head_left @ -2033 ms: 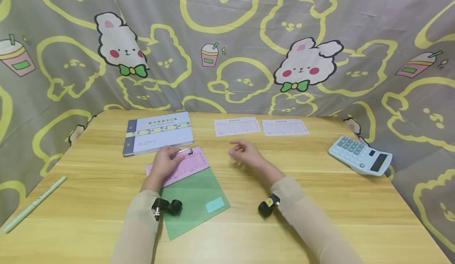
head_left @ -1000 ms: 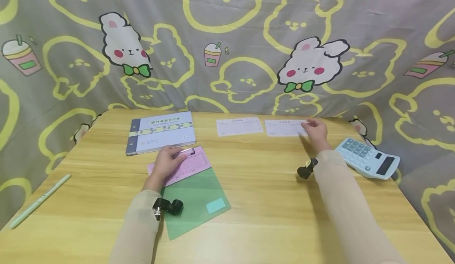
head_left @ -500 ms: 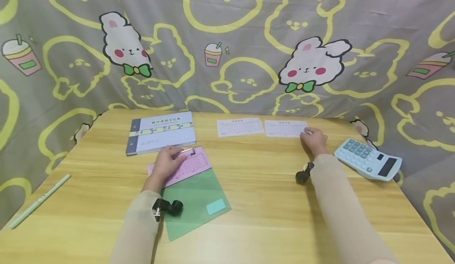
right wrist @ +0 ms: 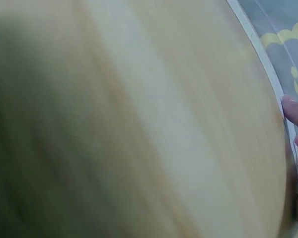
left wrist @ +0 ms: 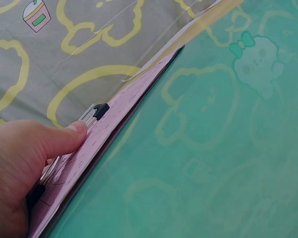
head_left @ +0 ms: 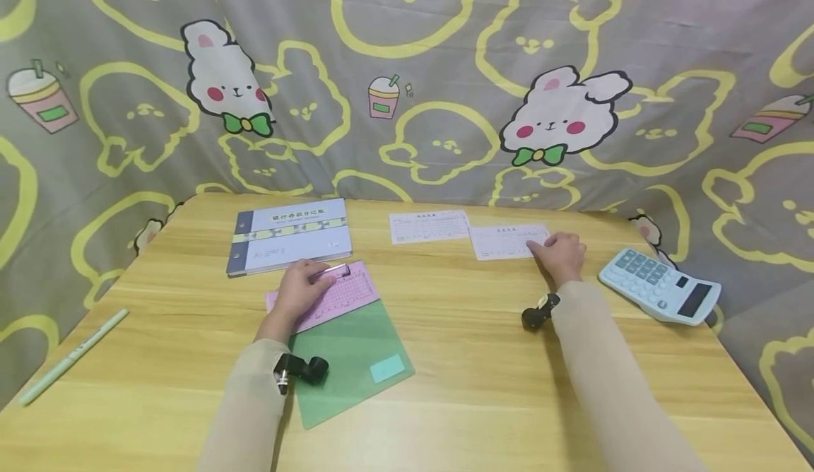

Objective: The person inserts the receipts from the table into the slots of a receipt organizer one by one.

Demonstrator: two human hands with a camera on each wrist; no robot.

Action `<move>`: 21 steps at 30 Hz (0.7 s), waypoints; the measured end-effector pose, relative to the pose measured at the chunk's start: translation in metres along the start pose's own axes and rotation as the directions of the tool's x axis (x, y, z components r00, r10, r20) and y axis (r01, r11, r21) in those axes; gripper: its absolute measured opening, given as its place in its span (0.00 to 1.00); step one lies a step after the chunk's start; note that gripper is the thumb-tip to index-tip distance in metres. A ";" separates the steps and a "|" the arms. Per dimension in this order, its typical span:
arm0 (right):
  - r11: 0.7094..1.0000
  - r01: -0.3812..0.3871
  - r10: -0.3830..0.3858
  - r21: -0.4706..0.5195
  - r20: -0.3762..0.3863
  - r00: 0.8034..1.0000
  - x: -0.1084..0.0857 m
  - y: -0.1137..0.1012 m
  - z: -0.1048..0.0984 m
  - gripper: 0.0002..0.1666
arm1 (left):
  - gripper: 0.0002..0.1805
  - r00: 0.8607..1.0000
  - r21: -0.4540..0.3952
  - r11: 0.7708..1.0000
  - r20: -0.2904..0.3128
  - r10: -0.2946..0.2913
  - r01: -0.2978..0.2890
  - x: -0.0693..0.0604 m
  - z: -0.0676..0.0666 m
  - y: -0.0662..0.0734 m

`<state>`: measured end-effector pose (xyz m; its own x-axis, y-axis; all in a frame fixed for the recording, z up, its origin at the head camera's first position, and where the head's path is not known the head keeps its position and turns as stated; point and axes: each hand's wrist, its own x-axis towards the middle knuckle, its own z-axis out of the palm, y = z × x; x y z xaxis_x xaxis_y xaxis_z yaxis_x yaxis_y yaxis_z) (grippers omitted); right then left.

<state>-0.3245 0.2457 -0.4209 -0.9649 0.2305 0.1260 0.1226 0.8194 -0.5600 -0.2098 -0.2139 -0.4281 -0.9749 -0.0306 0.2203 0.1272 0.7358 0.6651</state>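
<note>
In the head view a green clipboard (head_left: 337, 369) lies left of centre, with a pink printed form (head_left: 351, 290) under its metal clip (head_left: 337, 270). My left hand (head_left: 295, 295) grips the clip, and the left wrist view shows the thumb (left wrist: 64, 140) bent over its wire. Farther right, my right hand (head_left: 564, 256) pinches the right edge of a white printed slip (head_left: 499, 243). A second white slip (head_left: 429, 227) lies just left of it, their near corners meeting or almost meeting. Only part of the right hand shows at the right border of the right wrist view.
A blue-grey account book (head_left: 292, 239) lies behind the clipboard. At the far left is a pale green pen (head_left: 75, 357). A light blue calculator (head_left: 661, 287) stands near the right table edge. A patterned curtain (head_left: 445, 55) closes off the back and sides.
My right hand has reached from mid-table to the right slip, taken its right edge and drawn it slightly toward me. The left hand has stayed on the clip.
</note>
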 end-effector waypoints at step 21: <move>1.000 -0.023 0.022 0.002 0.160 0.987 -0.012 -0.002 -0.009 0.36 | 0.19 0.999 0.007 0.999 -0.006 0.041 -0.040 -0.001 -0.002 0.001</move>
<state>-0.3116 0.2461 -0.4142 -0.9867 0.1615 -0.0193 0.1441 0.8127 -0.5646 -0.2078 -0.2146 -0.4260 -0.9678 -0.0051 0.2516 0.1652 0.7414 0.6504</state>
